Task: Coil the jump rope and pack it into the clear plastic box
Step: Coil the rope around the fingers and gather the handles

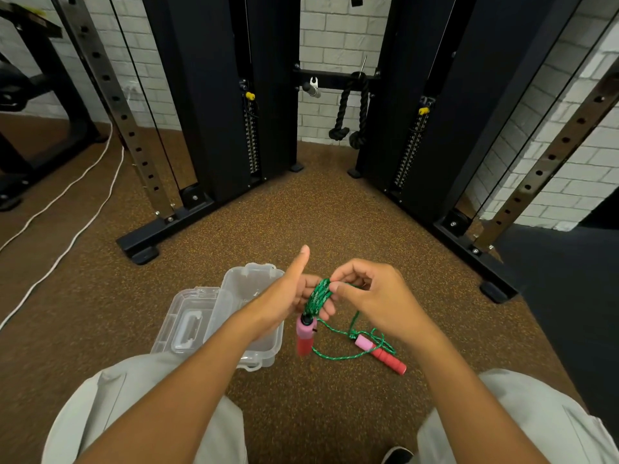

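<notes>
A green jump rope (320, 296) is wound in several turns around the fingers of my left hand (294, 293), whose thumb sticks up. One pink and red handle (304, 334) hangs below that hand. My right hand (368, 293) pinches the rope at the top of the coil. The remaining rope trails down to the floor, where the second pink and red handle (382, 354) lies. The clear plastic box (264, 354) stands open on the floor under my left forearm, with its lid (187, 321) lying to its left.
I sit on a brown speckled floor (301, 222) with my knees in light trousers at both sides. A black cable machine (214, 105) with weight stacks stands ahead, its feet (140, 252) close. A white cord (67, 195) runs across the floor at the left.
</notes>
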